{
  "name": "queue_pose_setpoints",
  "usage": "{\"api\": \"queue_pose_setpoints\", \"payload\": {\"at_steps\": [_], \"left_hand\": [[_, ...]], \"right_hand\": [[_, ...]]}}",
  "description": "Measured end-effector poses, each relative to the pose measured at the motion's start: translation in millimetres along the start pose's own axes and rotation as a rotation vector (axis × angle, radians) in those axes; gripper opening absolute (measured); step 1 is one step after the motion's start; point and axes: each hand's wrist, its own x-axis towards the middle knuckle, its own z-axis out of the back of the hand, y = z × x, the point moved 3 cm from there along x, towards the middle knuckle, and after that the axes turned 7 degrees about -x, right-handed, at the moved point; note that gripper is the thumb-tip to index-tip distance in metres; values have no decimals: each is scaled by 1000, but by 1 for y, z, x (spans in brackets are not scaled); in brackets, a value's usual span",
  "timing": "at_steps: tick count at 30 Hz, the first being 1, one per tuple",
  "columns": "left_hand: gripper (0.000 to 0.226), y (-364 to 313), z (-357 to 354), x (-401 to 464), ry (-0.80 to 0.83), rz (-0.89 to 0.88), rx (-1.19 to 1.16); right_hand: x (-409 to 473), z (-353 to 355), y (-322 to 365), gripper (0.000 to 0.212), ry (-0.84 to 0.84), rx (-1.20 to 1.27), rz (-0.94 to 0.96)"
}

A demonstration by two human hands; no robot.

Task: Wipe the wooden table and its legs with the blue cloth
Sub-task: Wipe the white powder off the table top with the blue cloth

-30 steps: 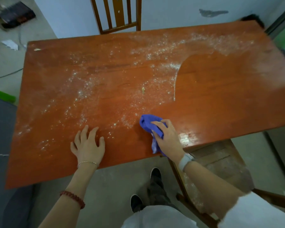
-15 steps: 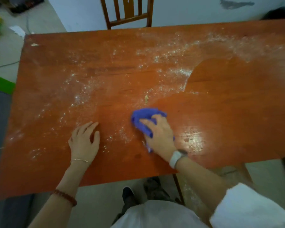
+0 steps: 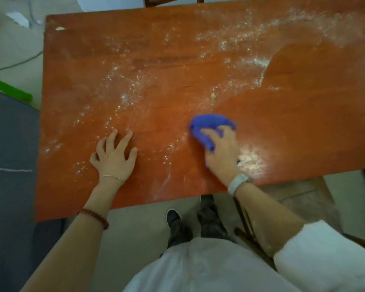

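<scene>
Your right hand (image 3: 221, 148) has the cloth (image 3: 209, 127) bunched under curled fingers, pressed flat on the table (image 3: 303, 123) near the front edge, just right of centre. Your left hand (image 3: 114, 154) rests on the wood with fingers spread and holding nothing, bracing you. Good setup! Now push the cloth left and away into the white powder (image 3: 131, 89), overlapping the clean patch on your right so no streak is left between passes. Keep the pressure even, and gather the dust rather than scattering it off the edge. Watch that small pale crumb (image 3: 213, 98) just beyond the cloth. The count: one cloth, one table, two hands, one crumb, one chair (image 3: 173, 0) at the far side. The table legs are out of sight and, I'd judge, yet to do.
</scene>
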Motion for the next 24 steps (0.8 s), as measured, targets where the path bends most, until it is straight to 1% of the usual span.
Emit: {"api": "queue_pose_setpoints", "payload": {"at_steps": [1,2,3,4,5,6,7,8,10,11,12,13,14,15,16,17,18,19,20,24], "left_hand": [[44,4,2,1,11,-23,-6],[44,8,4,1,23,-43,-11],[44,12,6,1,36,-62,-10],[44,14,7,1,49,-81,-3],[44,15,8,2,59,-95,3],[44,16,9,2,63,-104,4],[44,17,10,3,63,-110,2],[43,17,10,3,61,-117,4],[43,18,7,2,55,-130,15],[43,18,7,1,51,-137,15],[43,18,6,1,47,-141,12],[42,18,6,1,44,-140,10],[42,18,7,1,42,-139,9],[42,18,7,1,44,-141,10],[42,18,8,0,49,-143,10],[42,18,9,0,55,-144,6],[43,17,10,0,59,-142,0],[43,16,10,1,64,-137,-7],[43,14,11,1,70,-129,-13],[41,-2,12,3,48,-52,-66]], "right_hand": [[-29,-11,33,35,109,81,233],[-60,-17,64,37,282,173,449],[-88,-18,89,38,453,272,605],[-106,-13,105,35,593,365,666],[-110,-7,107,32,669,448,609],[-102,-1,101,29,681,484,494],[-90,4,88,29,624,513,391],[-76,13,71,31,529,534,281],[-44,29,34,27,240,456,36],[-36,31,18,28,112,373,-68],[-34,30,10,31,48,275,-185],[-39,24,10,32,34,159,-268],[-48,15,19,33,54,86,-261],[-60,6,35,35,101,63,-118],[-73,-2,55,37,204,109,97],[-88,-8,77,37,374,212,290],[-101,-9,94,34,562,317,393],[-108,-7,102,32,671,392,431],[-104,-2,102,30,685,451,387],[-65,26,50,30,464,549,69]]}}
